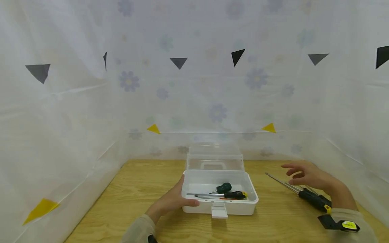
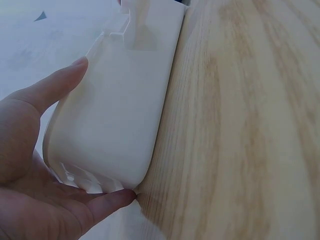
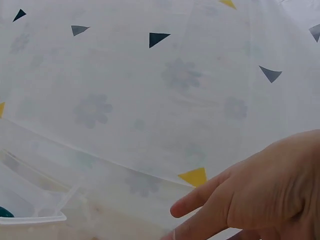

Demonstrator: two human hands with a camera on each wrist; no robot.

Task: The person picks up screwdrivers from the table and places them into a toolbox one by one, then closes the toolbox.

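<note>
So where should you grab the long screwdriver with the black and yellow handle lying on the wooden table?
Grip the long black-and-yellow-handled screwdriver by its thick handle, coming from above. It lies flat beneath the right hand, its thin metal shaft pointing away, too thin to hold well.

Glossy plastic box (image 1: 194, 206), wooden table (image 1: 136, 189)

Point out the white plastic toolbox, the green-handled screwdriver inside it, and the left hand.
White plastic toolbox (image 1: 194, 208): head view, on its bare front wall left of the latch.
Green-handled screwdriver (image 1: 225, 187): head view, on the dark green handle.
Left hand (image 1: 171, 201): head view, on the back of the hand gripping the box's corner.
</note>
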